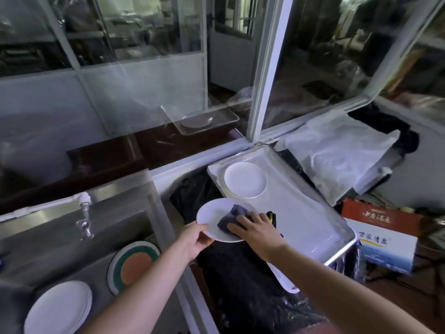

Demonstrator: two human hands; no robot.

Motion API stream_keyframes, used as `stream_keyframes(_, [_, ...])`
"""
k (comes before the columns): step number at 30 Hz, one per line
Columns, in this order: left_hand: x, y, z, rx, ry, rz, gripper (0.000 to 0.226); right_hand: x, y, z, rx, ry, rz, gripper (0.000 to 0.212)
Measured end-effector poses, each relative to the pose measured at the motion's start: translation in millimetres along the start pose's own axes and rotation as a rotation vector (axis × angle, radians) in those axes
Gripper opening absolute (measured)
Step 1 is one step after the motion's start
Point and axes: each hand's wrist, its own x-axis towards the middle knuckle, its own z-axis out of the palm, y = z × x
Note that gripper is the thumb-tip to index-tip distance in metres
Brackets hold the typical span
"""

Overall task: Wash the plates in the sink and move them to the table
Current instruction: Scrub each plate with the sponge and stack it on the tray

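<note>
My left hand [196,241] grips the near rim of a white plate [212,216], held in the air between the sink and the tray. My right hand [255,227] presses a grey cloth [232,216] flat onto the plate's face. In the steel sink [48,249] at the lower left lie a white plate [60,309] and a plate with a green ring and orange centre [133,263], leaning on the sink wall. Another white plate [245,179] lies on the white tray [301,208] at the right.
A tap [84,213] hangs over the sink's back edge. Black plastic [240,273] covers the surface under my arms. A printed cardboard box [385,239] stands right of the tray, with white wrapping [337,150] behind it. A glass partition [144,88] runs along the back.
</note>
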Motion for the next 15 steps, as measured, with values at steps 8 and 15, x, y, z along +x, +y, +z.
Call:
stream_keyframes(8, [30,-11,57,-0.059,0.063,0.090,0.039,4,79,26,0.257,-0.158,0.071,0.074])
stream_keyframes(15, [62,-22,137,-0.130,0.123,0.105,0.042,31,156,55,0.296,-0.227,0.163,0.079])
